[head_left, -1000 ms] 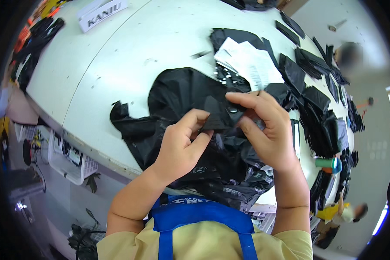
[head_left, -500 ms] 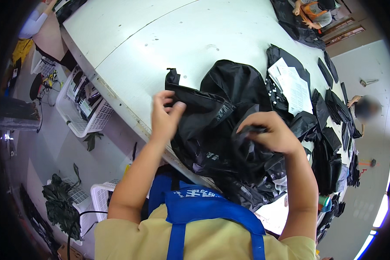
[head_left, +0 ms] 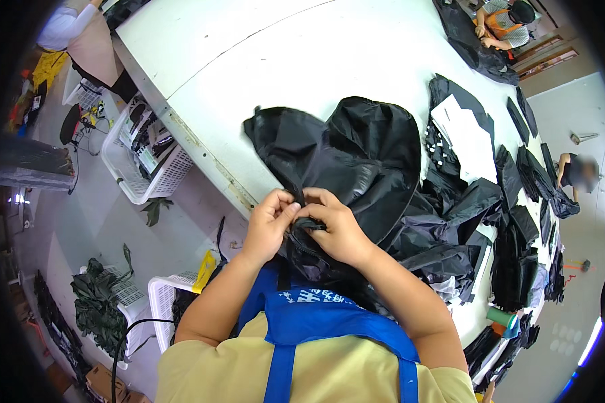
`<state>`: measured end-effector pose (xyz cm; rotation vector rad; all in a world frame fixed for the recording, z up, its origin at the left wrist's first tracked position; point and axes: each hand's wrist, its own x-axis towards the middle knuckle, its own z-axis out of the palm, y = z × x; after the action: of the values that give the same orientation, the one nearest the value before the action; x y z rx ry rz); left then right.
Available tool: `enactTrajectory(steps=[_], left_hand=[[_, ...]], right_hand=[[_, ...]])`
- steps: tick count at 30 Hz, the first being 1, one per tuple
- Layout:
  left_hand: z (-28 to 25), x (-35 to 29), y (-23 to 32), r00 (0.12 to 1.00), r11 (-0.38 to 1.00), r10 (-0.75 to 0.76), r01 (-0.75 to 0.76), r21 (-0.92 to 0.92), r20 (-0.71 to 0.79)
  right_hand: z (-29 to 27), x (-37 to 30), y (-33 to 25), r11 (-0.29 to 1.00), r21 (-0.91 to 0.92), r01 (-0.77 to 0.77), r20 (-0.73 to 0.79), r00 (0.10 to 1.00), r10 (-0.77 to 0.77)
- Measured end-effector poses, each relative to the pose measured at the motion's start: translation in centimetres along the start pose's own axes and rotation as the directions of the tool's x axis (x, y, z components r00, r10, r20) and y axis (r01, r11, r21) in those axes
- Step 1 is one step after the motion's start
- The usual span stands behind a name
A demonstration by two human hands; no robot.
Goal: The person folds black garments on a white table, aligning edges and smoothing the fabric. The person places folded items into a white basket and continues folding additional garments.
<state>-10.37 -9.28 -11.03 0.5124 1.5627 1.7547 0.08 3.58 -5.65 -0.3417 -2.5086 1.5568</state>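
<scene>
A large piece of shiny black fabric [head_left: 376, 144], perhaps a bag or garment shell, is bunched at the near edge of the white table [head_left: 269, 67]. My left hand [head_left: 269, 225] pinches the edge of this cloth between thumb and fingertips. Right beside it, my right hand [head_left: 336, 232] has its fingers curled on the same edge, close to my body. What looks like a seam or zipper strip runs between the two hands. The cloth beyond them spreads out in two rounded lobes, and part of it hangs down toward my blue apron [head_left: 329, 319].
White papers [head_left: 470, 144] lie on black fabric pieces to the right, with several dark stacks [head_left: 514, 258] and a green thread spool [head_left: 503, 318] nearby. White baskets [head_left: 175, 171] stand on the floor at left, one draped with dark green cloth [head_left: 101, 305]. Other people work around the table.
My hands, apart before, have come together at the near edge of the black fabric. The left hand, loosely curled before, now pinches it. The fabric's left part has swung round and opened out.
</scene>
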Motion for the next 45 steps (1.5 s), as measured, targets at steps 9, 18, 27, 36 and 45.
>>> enactTrajectory(steps=[9, 18, 27, 36, 45], left_hand=[[-0.2, -2.4, 1.9, 0.966, 0.927, 0.237, -0.257, 0.274, 0.103], [0.7, -3.8, 1.8, 0.98, 0.982, 0.186, -0.188, 0.024, 0.068], [1.4, -3.0, 6.2, 0.829, 0.704, 0.488, -0.559, 0.437, 0.275], [1.6, -1.0, 10.2, 0.622, 0.353, 0.701, -0.727, 0.589, 0.348], [5.3, -1.4, 11.3, 0.471, 0.234, 0.65, -0.871, 0.433, 0.597]], right_hand=[[1.8, -3.0, 0.2, 0.996, 0.087, 0.032, -0.139, 0.99, -0.02], [0.9, -4.9, -0.7, 0.989, 0.139, 0.042, -0.224, 0.974, -0.01], [-0.3, -5.6, -1.0, 0.991, 0.124, 0.052, -0.162, 0.986, -0.031], [-2.2, -6.2, -2.1, 0.989, 0.125, 0.078, -0.014, 0.997, -0.077], [-8.7, -7.0, -5.7, 0.974, 0.22, -0.06, -0.14, 0.986, 0.092]])
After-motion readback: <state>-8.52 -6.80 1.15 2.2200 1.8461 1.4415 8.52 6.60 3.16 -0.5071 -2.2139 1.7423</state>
